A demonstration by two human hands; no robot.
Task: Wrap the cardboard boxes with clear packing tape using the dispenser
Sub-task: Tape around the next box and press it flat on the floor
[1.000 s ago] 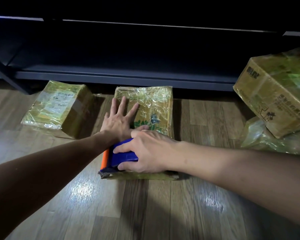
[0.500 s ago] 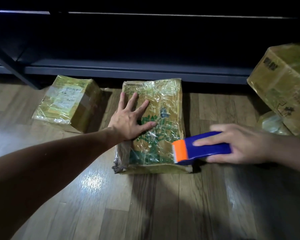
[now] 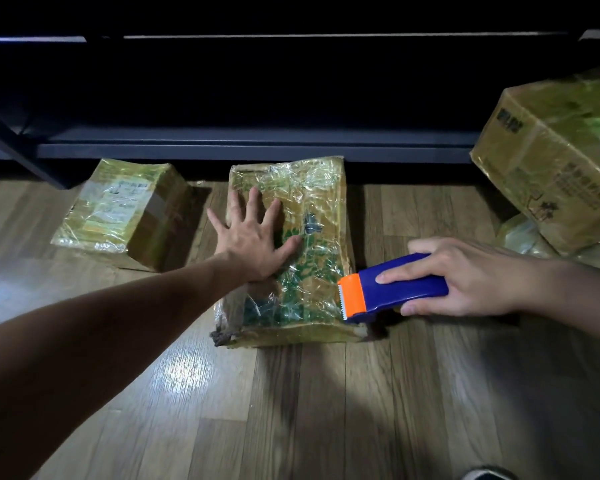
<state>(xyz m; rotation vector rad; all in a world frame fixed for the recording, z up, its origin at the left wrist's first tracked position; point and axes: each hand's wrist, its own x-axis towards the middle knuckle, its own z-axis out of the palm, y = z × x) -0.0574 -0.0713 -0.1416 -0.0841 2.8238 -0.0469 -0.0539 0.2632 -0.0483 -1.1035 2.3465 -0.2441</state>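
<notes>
On the wood floor point(image 3: 309, 410), mid-scene, the tape-wrapped cardboard box point(image 3: 312, 258) lies flat with your left hand point(image 3: 253, 240) pressed on its left side, fingers spread straight. Your right hand point(image 3: 465, 275) grips the blue dispenser point(image 3: 395, 289) at the box's near right edge, orange cutter end touching it.

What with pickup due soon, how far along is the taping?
Done: left box and the top of the middle box look tape-covered. In hand: left hand presses it; right hand holds the dispenser at its right edge. Left: its torn near corner; right box unclear.
</notes>
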